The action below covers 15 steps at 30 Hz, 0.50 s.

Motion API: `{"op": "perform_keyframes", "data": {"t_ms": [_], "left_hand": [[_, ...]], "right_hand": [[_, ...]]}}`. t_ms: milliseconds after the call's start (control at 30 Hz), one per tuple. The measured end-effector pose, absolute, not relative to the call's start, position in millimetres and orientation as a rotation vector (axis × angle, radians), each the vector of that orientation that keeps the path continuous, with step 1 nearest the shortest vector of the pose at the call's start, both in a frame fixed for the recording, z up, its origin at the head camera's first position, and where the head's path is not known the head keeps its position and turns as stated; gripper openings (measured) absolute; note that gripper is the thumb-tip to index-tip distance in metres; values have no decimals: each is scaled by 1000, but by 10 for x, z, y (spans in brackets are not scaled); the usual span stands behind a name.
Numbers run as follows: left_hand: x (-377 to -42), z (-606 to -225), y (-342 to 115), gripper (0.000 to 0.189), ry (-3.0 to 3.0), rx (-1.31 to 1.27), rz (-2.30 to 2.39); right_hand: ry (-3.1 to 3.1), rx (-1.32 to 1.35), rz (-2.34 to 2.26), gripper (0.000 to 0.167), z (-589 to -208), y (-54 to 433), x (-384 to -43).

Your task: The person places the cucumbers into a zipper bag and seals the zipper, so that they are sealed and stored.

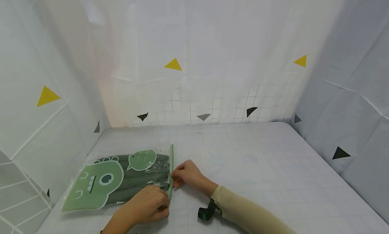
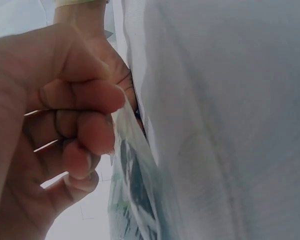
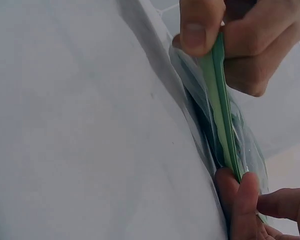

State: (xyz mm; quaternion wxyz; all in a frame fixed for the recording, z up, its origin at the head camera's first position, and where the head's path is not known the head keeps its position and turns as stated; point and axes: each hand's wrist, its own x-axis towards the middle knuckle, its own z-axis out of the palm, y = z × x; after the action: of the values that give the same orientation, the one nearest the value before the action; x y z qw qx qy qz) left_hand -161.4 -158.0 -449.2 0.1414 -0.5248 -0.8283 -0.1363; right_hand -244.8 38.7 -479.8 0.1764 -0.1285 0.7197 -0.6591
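A clear zip bag point(image 1: 79, 188) printed with green cartoon dinosaurs lies flat at the left of the table. Dark green folded contents point(image 1: 124, 192) show through its plastic; their kind is unclear. Along the bag's right end runs a green zip strip point(image 1: 172, 156). My left hand point(image 1: 147, 204) pinches the strip's near end between thumb and curled fingers, as the right wrist view shows. Farther along the same strip, my right hand point(image 1: 189, 174) pinches it with thumb and fingertips. In the left wrist view the bag's edge point(image 2: 135, 150) hangs from the left fingers.
The white table point(image 1: 243, 166) has a faint grid. White sheets with yellow and dark triangles enclose it at the back and sides. A black wrist device point(image 1: 207, 212) sits by the right sleeve point(image 1: 243, 207).
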Motion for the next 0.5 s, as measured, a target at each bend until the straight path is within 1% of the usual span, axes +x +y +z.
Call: {"op": "perform_keyframes", "data": {"t_ms": [500], "left_hand": [[-1617, -4511, -1577, 43, -2391, -1518, -449]], "right_hand": [[2127, -335, -1901, 11, -4842, 319, -2710]]}}
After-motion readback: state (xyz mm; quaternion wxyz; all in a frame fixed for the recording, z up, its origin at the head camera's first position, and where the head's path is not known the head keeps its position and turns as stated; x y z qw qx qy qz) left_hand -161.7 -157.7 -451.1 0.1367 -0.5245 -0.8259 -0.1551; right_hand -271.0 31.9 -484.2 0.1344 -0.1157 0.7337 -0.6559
